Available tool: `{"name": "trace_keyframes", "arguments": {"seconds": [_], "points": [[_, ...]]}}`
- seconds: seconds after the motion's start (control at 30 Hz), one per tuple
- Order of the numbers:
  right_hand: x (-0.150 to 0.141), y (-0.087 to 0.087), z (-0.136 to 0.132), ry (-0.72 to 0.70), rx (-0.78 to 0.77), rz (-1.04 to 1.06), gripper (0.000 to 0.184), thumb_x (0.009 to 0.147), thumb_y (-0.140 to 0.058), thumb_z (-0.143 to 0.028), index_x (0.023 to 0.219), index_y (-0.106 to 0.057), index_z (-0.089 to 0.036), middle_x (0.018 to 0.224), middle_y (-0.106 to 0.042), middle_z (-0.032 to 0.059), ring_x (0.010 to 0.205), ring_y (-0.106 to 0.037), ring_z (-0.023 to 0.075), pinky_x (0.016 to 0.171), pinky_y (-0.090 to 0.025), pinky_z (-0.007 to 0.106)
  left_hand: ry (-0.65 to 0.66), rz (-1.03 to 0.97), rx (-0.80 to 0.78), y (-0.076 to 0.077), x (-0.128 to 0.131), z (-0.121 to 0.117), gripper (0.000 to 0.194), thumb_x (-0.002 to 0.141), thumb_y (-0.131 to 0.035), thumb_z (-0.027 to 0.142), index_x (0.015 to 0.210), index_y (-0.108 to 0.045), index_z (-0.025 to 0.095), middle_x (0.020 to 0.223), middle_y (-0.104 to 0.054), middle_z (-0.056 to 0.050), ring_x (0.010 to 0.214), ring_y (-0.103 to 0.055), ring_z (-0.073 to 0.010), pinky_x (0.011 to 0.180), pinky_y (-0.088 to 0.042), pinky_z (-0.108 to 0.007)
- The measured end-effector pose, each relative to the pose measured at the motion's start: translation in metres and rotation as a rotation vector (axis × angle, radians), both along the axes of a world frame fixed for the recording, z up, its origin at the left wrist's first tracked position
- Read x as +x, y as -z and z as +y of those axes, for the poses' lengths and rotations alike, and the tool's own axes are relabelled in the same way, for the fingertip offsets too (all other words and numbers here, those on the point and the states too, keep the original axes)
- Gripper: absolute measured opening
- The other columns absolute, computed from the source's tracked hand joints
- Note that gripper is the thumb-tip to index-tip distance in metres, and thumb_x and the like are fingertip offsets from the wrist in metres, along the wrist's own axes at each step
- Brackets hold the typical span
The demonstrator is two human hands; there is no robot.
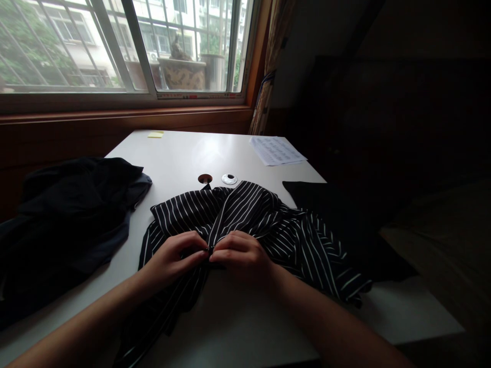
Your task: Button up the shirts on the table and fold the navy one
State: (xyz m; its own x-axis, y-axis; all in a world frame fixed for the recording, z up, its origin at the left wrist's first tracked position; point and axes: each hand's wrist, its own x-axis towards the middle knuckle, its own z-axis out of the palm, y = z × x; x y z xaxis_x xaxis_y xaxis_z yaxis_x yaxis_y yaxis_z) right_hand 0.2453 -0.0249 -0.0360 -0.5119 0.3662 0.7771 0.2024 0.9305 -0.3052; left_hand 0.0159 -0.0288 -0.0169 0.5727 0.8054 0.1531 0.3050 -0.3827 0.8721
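Observation:
A black garment with white stripes (pixel 245 207), which looks like a shirt, lies spread and rumpled over the white table. My left hand (pixel 182 255) pinches its near edge from the left, thumb and fingers pressed together. From the right, my right hand (pixel 240 253) grips the same edge, fingers curled over the cloth. The fingertips of both hands almost meet at a small dark spot on the cloth, too small to make out. One striped part of the garment hangs toward me on the left, and another spreads out to the right.
Dark clothes (pixel 72 214) are heaped at the left of the white table (pixel 180 153). Black cloth (pixel 345 225) lies at the right. Farther back are printed papers (pixel 276 151), a yellow note (pixel 155 134), a cable hole (pixel 205 179) and a round cover (pixel 229 179). A barred window stands behind.

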Motion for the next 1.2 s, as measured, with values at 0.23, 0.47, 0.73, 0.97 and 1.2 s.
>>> {"name": "trace_keyframes", "arguments": {"seconds": [0.23, 0.47, 0.73, 0.97, 1.2], "points": [[0.001, 0.000, 0.000, -0.017, 0.039, -0.049, 0.013, 0.095, -0.060, -0.015, 0.094, -0.073, -0.019, 0.087, -0.072, 0.0038, 0.077, -0.062, 0.0136, 0.074, -0.050, 0.029, -0.016, 0.015, -0.012, -0.001, -0.001, 0.000, 0.019, 0.096, -0.057, 0.033, 0.091, -0.066, 0.016, 0.084, -0.063, -0.003, 0.079, -0.060, -0.0154, 0.074, -0.046, -0.026], [0.001, -0.004, -0.007, -0.058, 0.059, -0.085, 0.012, 0.094, -0.061, -0.015, 0.099, -0.070, -0.021, 0.090, -0.073, 0.0020, 0.080, -0.064, 0.0133, 0.076, -0.049, 0.030, -0.230, 0.011, -0.050, 0.000, -0.004, 0.007, 0.023, 0.093, -0.058, 0.039, 0.088, -0.063, 0.017, 0.080, -0.061, -0.001, 0.074, -0.057, -0.0151, 0.067, -0.046, -0.024], [-0.001, 0.000, -0.005, -0.028, 0.012, -0.079, 0.014, 0.092, -0.059, -0.013, 0.101, -0.068, -0.019, 0.091, -0.071, 0.0037, 0.079, -0.064, 0.0138, 0.075, -0.050, 0.031, -0.353, -0.071, -0.159, 0.001, -0.007, 0.008, 0.029, 0.091, -0.059, 0.047, 0.091, -0.063, 0.018, 0.079, -0.059, 0.001, 0.071, -0.055, -0.0141, 0.065, -0.047, -0.023], [-0.003, 0.000, -0.003, 0.047, -0.071, -0.053, 0.019, 0.089, -0.065, -0.016, 0.107, -0.065, -0.018, 0.093, -0.070, 0.0052, 0.081, -0.061, 0.0160, 0.079, -0.051, 0.034, -0.395, -0.107, -0.188, 0.005, -0.009, 0.010, 0.030, 0.089, -0.063, 0.048, 0.093, -0.065, 0.018, 0.082, -0.062, 0.000, 0.075, -0.056, -0.0152, 0.069, -0.047, -0.023], [-0.004, -0.001, -0.002, 0.092, -0.048, -0.092, 0.009, 0.090, -0.066, -0.018, 0.098, -0.069, -0.018, 0.083, -0.066, 0.0044, 0.075, -0.057, 0.0162, 0.075, -0.051, 0.034, -0.384, -0.165, -0.259, 0.007, -0.008, 0.008, 0.031, 0.086, -0.068, 0.047, 0.099, -0.067, 0.019, 0.090, -0.068, -0.001, 0.082, -0.062, -0.0167, 0.075, -0.050, -0.024]]}}
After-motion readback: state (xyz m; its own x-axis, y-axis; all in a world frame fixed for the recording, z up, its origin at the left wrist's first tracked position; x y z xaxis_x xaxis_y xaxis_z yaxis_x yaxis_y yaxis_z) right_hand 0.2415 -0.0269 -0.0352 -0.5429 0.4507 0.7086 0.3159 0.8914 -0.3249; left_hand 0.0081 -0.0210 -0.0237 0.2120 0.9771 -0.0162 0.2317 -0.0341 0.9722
